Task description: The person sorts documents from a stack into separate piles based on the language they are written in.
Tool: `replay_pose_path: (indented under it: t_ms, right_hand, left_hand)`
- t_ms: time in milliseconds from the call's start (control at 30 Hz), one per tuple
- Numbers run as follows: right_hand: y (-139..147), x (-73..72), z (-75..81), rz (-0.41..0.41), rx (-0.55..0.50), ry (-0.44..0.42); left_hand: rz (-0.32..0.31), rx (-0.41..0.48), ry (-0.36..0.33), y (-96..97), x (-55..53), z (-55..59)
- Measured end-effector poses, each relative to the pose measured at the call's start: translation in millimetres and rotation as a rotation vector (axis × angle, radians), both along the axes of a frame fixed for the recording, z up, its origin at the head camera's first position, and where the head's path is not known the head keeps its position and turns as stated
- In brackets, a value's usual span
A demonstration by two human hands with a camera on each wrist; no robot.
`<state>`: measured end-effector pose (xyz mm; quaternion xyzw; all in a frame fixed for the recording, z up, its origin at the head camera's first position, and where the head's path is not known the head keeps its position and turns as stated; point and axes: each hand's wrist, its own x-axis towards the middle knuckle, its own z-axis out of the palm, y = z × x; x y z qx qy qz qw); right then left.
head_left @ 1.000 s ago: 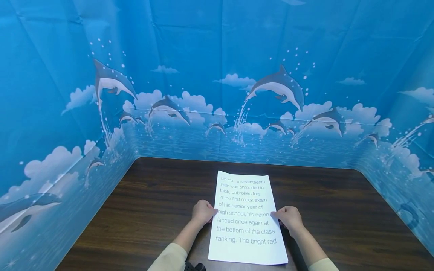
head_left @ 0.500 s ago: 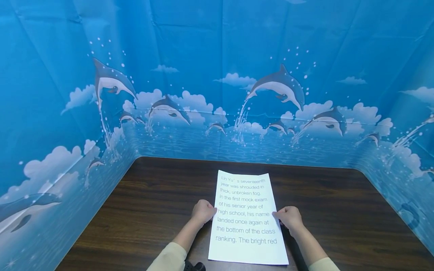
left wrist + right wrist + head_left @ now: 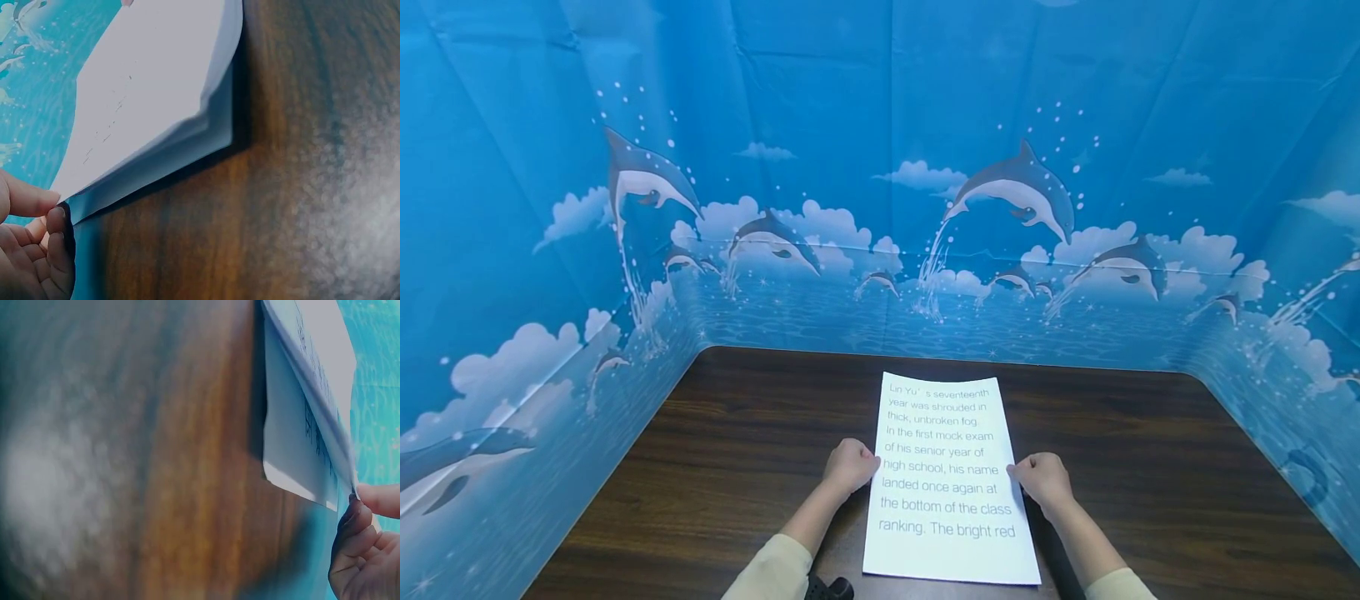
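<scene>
White printed paper [image 3: 947,479] with large black text is held near the middle of the table. My left hand [image 3: 850,467] pinches its left edge between thumb and curled fingers. On the opposite edge, my right hand [image 3: 1043,481] pinches the paper in the same way. In the left wrist view, the upper paper [image 3: 150,75] is raised, and a lower sheet [image 3: 220,125] shows beneath it with a gap between. Print appears on the lower sheet [image 3: 290,437] in the right wrist view. How many sheets each hand holds cannot be told.
A dark wood-grain table [image 3: 715,467] lies under the paper. Blue curtains [image 3: 850,125] printed with dolphins and clouds enclose its back and sides. A black object [image 3: 831,588], partly cut off, sits at the bottom edge beside the left forearm.
The paper's far edge has risen slightly and looks straighter than before. Both hands have shifted a little up in the head view while keeping their pinch on the edges.
</scene>
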<state>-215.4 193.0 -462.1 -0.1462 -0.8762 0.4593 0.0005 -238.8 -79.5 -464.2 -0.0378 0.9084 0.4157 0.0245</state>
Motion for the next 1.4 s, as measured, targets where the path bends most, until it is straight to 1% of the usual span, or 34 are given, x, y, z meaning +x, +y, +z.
replay_pose_path:
  t_ms: [67, 200, 333, 433, 567, 700, 767, 833, 967, 1000, 1067, 1167, 1233, 1400]
  right_hand:
    - [1, 0.3, 1.5, 0.008, 0.02, 0.009]
    - [2, 0.2, 3.2, 0.027, 0.083, 0.035]
    - [2, 0.2, 3.4, 0.033, 0.148, 0.052]
    - [0, 0.4, 4.0, 0.027, 0.186, 0.05]
    - [-2, 0.5, 6.9, 0.019, 0.21, 0.045]
    - [-2, -1.1, 7.8, 0.02, 0.191, 0.051]
    - [0, -5.4, 1.5, 0.018, 0.189, 0.062]
    - [6, -14.7, -13.7, 0.014, 0.212, 0.074]
    - [17, -38.6, -52.5, 0.01, 0.262, 0.104]
    - [19, -43.4, -59.9, 0.018, 0.261, 0.119]
    - [19, -51.3, -68.4, 0.013, 0.253, 0.131]
    - [12, -57.1, -68.6, 0.017, 0.226, 0.135]
    - [5, -59.2, -64.7, 0.018, 0.209, 0.125]
    - [-13, -63.5, -55.6, 0.059, 0.171, 0.123]
  left_hand:
    - [-0.011, -0.015, 0.008, -0.3, 0.2, 1.3]
    - [-0.025, -0.073, 0.035, -0.6, 0.7, 4.4]
    - [-0.025, -0.137, 0.058, 0.7, 2.0, 7.9]
    - [-0.017, -0.167, 0.071, 2.5, 2.8, 9.5]
    - [-0.009, -0.169, 0.078, 4.5, 3.0, 10.9]
    - [-0.013, -0.15, 0.084, 4.5, 2.1, 13.2]
    - [-0.02, -0.138, 0.087, 3.4, 1.4, 15.2]
    - [-0.026, -0.122, 0.094, 1.6, 0.6, 18.4]
    - [-0.023, -0.088, 0.109, -5.0, -0.1, 26.3]
    - [-0.021, -0.081, 0.11, -7.2, -0.4, 28.2]
    - [-0.018, -0.069, 0.111, -12.5, -0.5, 31.6]
    - [-0.013, -0.059, 0.109, -22.9, -0.6, 36.5]
    - [-0.011, -0.05, 0.111, -30.9, -0.4, 39.4]
    - [-0.006, -0.06, 0.128, -50.3, 1.0, 50.0]
